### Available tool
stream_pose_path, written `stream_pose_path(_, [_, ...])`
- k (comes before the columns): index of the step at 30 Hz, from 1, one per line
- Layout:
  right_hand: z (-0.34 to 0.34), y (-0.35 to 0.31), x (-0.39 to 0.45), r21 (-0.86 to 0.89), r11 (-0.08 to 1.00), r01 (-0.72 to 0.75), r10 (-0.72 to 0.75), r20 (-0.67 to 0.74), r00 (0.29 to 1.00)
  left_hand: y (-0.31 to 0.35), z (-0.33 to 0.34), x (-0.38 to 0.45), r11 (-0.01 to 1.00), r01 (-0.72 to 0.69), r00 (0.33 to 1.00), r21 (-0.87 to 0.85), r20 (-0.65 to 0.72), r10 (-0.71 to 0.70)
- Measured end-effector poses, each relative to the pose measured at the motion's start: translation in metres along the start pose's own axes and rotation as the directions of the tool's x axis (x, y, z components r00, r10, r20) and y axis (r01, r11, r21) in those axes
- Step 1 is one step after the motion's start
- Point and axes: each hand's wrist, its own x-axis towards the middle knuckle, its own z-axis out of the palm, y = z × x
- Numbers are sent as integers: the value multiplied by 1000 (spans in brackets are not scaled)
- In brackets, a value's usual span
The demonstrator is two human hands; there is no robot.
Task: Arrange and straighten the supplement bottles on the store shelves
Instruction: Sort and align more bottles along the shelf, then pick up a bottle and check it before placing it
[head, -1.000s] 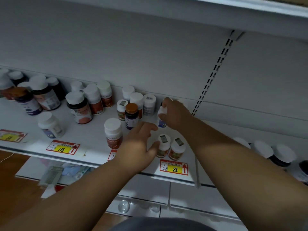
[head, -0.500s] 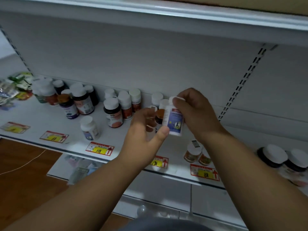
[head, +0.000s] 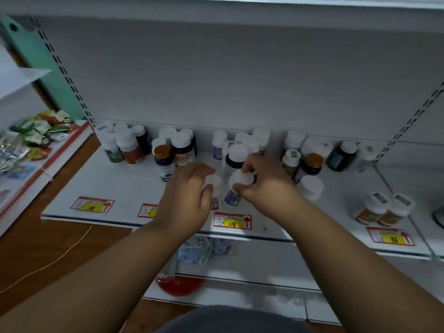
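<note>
Supplement bottles stand in loose clusters along the back of the white shelf (head: 115, 188) in front of you, and two of them are in your hands near its front edge. Your left hand (head: 189, 195) curls over the white cap of a small bottle (head: 214, 199), fingers wrapped round its top so that only a strip of its label shows beneath your palm. Your right hand (head: 262, 186) grips the cap of a second small bottle with a blue label (head: 232, 197), fingertips pinching the lid from above. The two bottles are just beside each other, both upright or nearly so; whether their bases touch the shelf you cannot tell from this angle. Directly behind them stands a taller dark bottle with a white cap (head: 236, 159), and to its left a dark bottle with an orange cap (head: 164, 164). To your right, another orange-capped bottle (head: 310, 167) stands among white-capped ones, and a blurred white cap (head: 310, 186) sits close to your right wrist. Further right, two brown-labelled bottles (head: 384, 210) stand touching each other near the shelf edge. Red and yellow price tags line the front lip, one reading 118 (head: 232, 221) just below your hands. On the neighbouring shelf at your far left lie green and red packets (head: 40, 133). A red item (head: 179, 284) sits on the lower shelf under your left forearm.
</note>
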Motion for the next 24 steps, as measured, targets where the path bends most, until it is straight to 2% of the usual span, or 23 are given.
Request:
stream_pose_path(2, [22, 1, 4, -92, 995, -48, 55, 79, 995, -20, 4, 0, 989, -116, 986, 94, 127, 104])
stream_pose_path(5, [45, 6, 5, -127, 990, -67, 81, 108, 991, -33, 9, -2, 980, -187, 961, 65, 217, 169])
stream_pose_path(15, [48, 7, 8, -180, 984, -13, 36, 128, 991, -38, 13, 2, 979, -204, 963, 26, 185, 196])
stream_pose_path(20, [45, 5, 10, -199, 980, -15, 49, 168, 985, -32, 14, 7, 991, -129, 971, -31, 198, 133])
stream_pose_path(24, [40, -1, 4, -209, 978, 7, 32, 184, 982, -28, 11, 11, 990, -140, 972, -15, 191, 140])
